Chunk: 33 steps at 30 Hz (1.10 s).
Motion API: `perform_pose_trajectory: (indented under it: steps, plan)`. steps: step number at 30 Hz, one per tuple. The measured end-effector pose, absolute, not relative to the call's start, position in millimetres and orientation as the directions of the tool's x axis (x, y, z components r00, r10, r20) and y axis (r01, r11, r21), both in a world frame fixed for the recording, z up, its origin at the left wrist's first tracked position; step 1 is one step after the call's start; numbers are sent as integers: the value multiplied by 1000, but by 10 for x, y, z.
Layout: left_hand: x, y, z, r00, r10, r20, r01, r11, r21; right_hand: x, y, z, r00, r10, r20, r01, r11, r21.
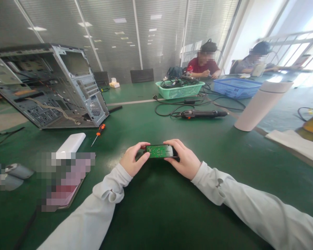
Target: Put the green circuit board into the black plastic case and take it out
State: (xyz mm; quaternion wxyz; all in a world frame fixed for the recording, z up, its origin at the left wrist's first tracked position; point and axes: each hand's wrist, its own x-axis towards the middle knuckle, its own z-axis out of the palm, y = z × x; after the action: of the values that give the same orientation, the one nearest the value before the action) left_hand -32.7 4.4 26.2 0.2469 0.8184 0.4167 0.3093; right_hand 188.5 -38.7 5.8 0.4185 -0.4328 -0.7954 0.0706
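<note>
A small green circuit board [159,151] in a black housing is held between my two hands, its component-dotted face turned toward me. My left hand [134,158] grips the left end, thumb on the near edge and fingers along the far edge. At the right end my right hand [184,158] closes around the housing in the same way, thumb low and fingers on top. A pale patch covers the right part of the board. An orange-and-black screwdriver [101,129] lies on the green table [156,215] to the left, beyond my left hand.
An open computer case [94,86] stands left. Nearby lie a white power bank-like block [72,142] and a pixelated flat item [70,187]. Ahead are an electric screwdriver [203,114], a cable-filled green basket [182,92] and a blue basket [237,88]. A pink tumbler [261,106] stands right. Two people sit opposite.
</note>
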Motion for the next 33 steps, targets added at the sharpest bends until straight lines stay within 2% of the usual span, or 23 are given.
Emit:
perform_pose_trajectory:
  steps: [5, 12, 14, 18, 20, 22, 25, 33]
  plan:
    - [-352, 44, 256, 493, 807, 325, 524, -574, 630, 1893, -390, 42, -245, 752, 612, 620, 607, -498]
    - [-346, 43, 163, 557, 703, 442, 482, -707, 518, 1917, -344, -28, -131, 823, 552, 547, 525, -653]
    - [-345, 43, 166, 571, 681, 458, 508, -732, 454, 1920, -348, -27, -131, 839, 528, 527, 510, -680]
    - [-361, 67, 207, 650, 601, 466, 555, -794, 250, 1916, -371, -14, -141, 859, 493, 487, 493, -721]
    - [-370, 85, 229, 670, 591, 448, 568, -798, 203, 1907, -373, -19, -132, 872, 471, 444, 477, -759]
    - [-374, 98, 246, 664, 622, 414, 593, -776, 213, 1898, -360, -37, -108, 890, 443, 372, 449, -812]
    - [-368, 101, 261, 632, 699, 334, 631, -715, 300, 1899, -319, -68, -86, 923, 375, 243, 385, -891]
    - [-347, 102, 240, 466, 841, 276, 611, -531, 587, 2016, -229, 26, -269, 955, 127, 42, 143, -989]
